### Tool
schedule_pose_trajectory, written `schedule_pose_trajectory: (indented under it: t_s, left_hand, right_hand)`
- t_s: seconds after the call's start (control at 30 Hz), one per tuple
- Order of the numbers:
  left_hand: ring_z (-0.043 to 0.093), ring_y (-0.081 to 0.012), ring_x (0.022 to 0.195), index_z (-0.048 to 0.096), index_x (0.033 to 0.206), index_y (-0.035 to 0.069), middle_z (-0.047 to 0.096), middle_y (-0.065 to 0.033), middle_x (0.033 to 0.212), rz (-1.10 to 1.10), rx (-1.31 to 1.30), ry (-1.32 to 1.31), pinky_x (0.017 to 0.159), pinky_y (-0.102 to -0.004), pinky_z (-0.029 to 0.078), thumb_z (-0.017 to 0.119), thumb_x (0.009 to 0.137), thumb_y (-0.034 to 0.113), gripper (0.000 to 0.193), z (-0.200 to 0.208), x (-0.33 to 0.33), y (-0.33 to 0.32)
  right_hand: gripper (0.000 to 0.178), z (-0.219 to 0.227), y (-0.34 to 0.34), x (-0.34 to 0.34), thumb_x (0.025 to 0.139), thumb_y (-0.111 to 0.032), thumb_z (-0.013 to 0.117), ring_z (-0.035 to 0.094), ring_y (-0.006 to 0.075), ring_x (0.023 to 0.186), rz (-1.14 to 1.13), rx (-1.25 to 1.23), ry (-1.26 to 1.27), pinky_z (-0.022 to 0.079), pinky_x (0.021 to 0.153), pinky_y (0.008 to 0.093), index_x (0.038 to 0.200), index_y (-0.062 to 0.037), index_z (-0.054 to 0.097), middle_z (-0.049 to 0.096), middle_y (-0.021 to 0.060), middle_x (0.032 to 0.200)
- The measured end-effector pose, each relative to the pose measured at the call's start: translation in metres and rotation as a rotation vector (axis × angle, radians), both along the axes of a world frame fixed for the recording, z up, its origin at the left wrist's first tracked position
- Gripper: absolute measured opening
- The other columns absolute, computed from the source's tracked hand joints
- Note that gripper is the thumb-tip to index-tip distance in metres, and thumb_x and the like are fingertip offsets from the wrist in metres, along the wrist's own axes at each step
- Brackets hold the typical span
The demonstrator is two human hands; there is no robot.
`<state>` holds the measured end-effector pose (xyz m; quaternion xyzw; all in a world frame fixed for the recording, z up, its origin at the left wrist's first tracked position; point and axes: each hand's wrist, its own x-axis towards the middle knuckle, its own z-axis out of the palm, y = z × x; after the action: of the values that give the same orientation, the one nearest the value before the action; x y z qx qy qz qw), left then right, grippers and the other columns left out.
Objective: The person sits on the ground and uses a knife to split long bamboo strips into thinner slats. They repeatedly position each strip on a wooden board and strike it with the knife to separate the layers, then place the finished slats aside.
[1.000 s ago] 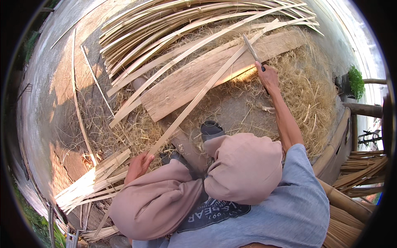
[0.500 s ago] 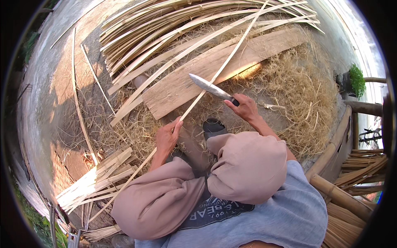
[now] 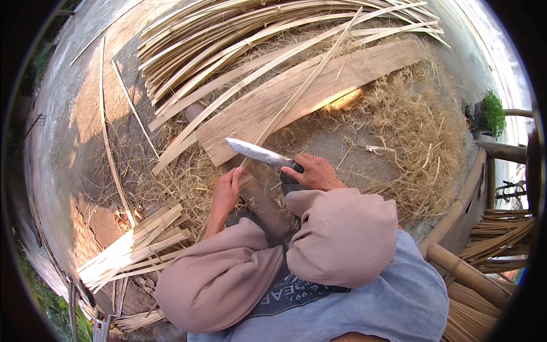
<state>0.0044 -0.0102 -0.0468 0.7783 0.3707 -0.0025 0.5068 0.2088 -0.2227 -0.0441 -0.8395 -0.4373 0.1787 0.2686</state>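
Note:
My left hand (image 3: 227, 191) pinches a long, thin bamboo strip (image 3: 305, 85) near its lower part. The strip runs up and to the right, across a wide flat board (image 3: 256, 125). Wrapped round the dark handle of a knife, my right hand (image 3: 317, 172) is just right of my left. The pale knife blade (image 3: 257, 152) points left and lies over the strip, a little beyond my left fingertips. Whether its edge touches the strip, I cannot tell.
A big pile of bamboo strips (image 3: 194, 48) lies at the far side. More strips (image 3: 137, 245) are stacked at lower left. Curly shavings (image 3: 416, 137) cover the ground on the right. Bamboo poles (image 3: 467, 271) form a frame at the right edge.
The knife and my right hand have moved left and nearer to me, along the strip toward my left hand. The strip's far end has shifted slightly nearer. My left hand stays almost in place.

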Motion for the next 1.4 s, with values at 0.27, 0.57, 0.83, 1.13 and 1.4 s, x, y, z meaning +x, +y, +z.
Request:
schedule_pose_trajectory:
  t_s: [0.27,0.57,0.83,1.13,1.4]
  left_hand:
    - [0.049,-0.0277,0.059,0.07,0.097,0.007,0.05,-0.0142,0.062,-0.034,0.129,-0.03,0.06,-0.0409,0.04,0.047,0.111,0.039,0.041,0.007,0.004,-0.002]
    - [0.041,-0.0091,0.056,0.069,0.096,0.006,0.044,0.0017,0.06,-0.001,-0.046,0.204,0.052,-0.0293,0.032,0.05,0.111,0.036,0.039,0.044,-0.15,0.023]
    - [0.042,-0.0056,0.049,0.069,0.093,0.002,0.049,0.0051,0.06,0.052,-0.48,0.31,0.046,-0.0262,0.028,0.053,0.108,0.049,0.052,0.078,-0.151,0.045]
    - [0.052,-0.0124,0.049,0.07,0.076,0.003,0.054,-0.0022,0.053,0.003,-0.186,0.169,0.051,-0.03,0.039,0.061,0.101,0.056,0.06,0.007,-0.018,0.036]
    - [0.05,-0.0152,0.051,0.068,0.067,0.004,0.051,-0.0044,0.051,0.046,0.026,0.242,0.054,-0.035,0.039,0.063,0.098,0.059,0.063,0.027,-0.034,0.02]
  right_hand:
    - [0.059,0.01,-0.011,0.178,0.098,-0.05,0.064,0.054,0.0279,0.054,-0.481,-0.014,-0.004,0.043,0.057,0.0461,0.074,0.0032,0.059,0.053,0.0153,0.056]
    - [0.065,0.017,-0.008,0.146,0.096,-0.06,0.063,0.06,0.038,0.059,-0.317,-0.115,-0.01,0.048,0.061,0.0481,0.073,0.0007,0.062,0.058,0.0209,0.059]
    - [0.067,-0.005,-0.013,0.185,0.097,-0.057,0.061,0.057,0.0379,0.057,-0.402,-0.031,-0.109,0.045,0.06,0.048,0.071,0.0051,0.061,0.057,0.0249,0.061]
    - [0.062,-0.002,-0.003,0.108,0.098,-0.055,0.063,0.062,0.0383,0.061,-0.179,-0.021,0.002,0.048,0.062,0.0483,0.075,0.0026,0.058,0.058,0.0222,0.06]
    - [0.06,-0.011,-0.014,0.159,0.097,-0.06,0.064,0.067,0.034,0.067,-0.268,-0.063,-0.057,0.052,0.065,0.0488,0.076,-0.004,0.059,0.061,0.0169,0.066]
